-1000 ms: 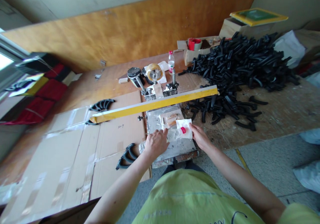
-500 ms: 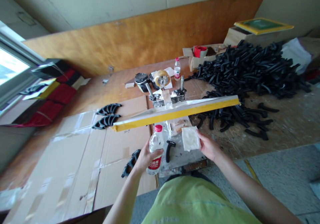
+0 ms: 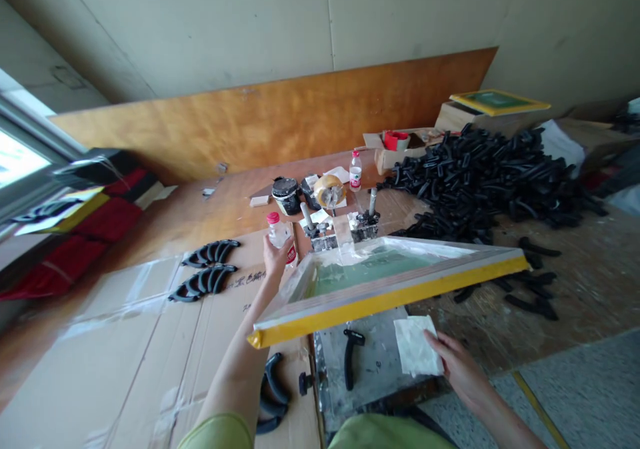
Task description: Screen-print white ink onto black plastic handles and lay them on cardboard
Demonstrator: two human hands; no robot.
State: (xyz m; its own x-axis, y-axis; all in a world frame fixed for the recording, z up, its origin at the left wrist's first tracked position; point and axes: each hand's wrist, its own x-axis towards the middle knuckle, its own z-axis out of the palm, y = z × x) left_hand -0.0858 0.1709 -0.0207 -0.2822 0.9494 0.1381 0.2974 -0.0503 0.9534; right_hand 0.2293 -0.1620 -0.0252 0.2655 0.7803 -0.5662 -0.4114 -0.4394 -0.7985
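My left hand [image 3: 274, 260] is raised over the cardboard, closed round a small clear bottle [image 3: 278, 233] with a red cap and red label. My right hand [image 3: 456, 365] holds a white cloth [image 3: 416, 346] on the metal plate [image 3: 375, 375] of the printing stand. A black curved part [image 3: 351, 359] lies on that plate, left of the cloth. Above the plate the yellow-edged screen frame [image 3: 385, 287] is tilted up, its green mesh showing.
A big heap of black curved parts [image 3: 490, 169] fills the right of the table. Behind the stand are a tape roll [image 3: 329, 190], a black tub [image 3: 286, 194] and a second bottle [image 3: 355, 169]. Fanned black parts [image 3: 204, 269] lie on the cardboard [image 3: 125, 342].
My left hand picked up the bottle near the plate and carried it up and away to the left of the frame. The view tilted up; the cloth stayed under my right hand.
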